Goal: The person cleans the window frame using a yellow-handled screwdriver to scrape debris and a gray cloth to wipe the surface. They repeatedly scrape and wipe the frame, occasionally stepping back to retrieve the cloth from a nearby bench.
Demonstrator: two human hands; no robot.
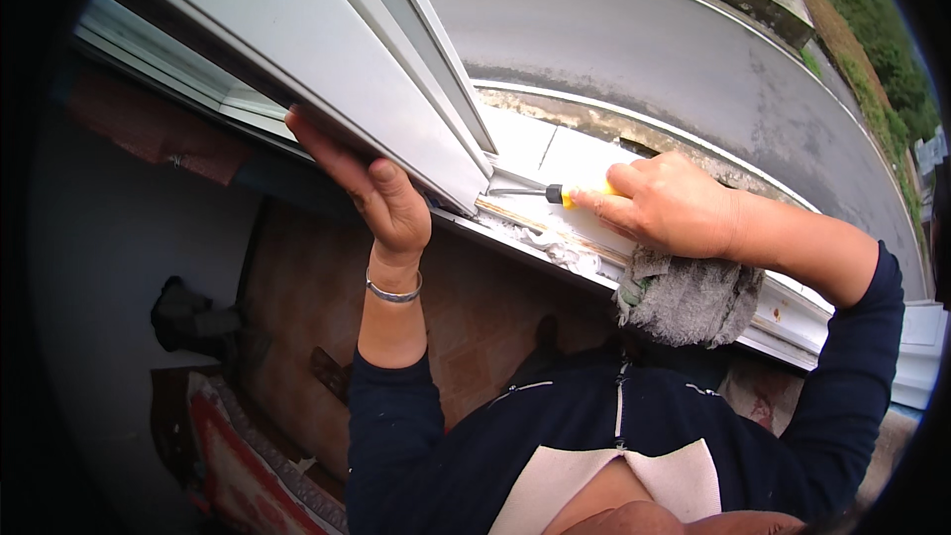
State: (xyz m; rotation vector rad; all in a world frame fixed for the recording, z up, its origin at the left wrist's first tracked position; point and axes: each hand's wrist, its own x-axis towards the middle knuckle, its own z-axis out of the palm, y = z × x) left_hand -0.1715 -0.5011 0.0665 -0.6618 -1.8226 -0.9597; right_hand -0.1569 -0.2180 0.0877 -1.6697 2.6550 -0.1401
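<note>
My right hand point(665, 204) is closed round the yellow handle of a screwdriver point(520, 193), over the window sill track. The shaft points left, its tip close to the lower corner of a white sliding window sash point(334, 67). With fingers spread, my left hand point(379, 200) rests against the near edge of that sash; it appears to brace the frame rather than wrap round it. Crumpled white tissue point(568, 251) lies in the dirty window track point(513, 215). A grey cloth point(687, 301) hangs over the sill below my right wrist.
Outside, beyond the sill, runs a paved road point(631, 37). Indoors, a tiled floor point(461, 319) shows below the window. At the lower left is a red patterned item point(245, 453) with a dark wooden edge. Dark items point(193, 316) lie near the wall.
</note>
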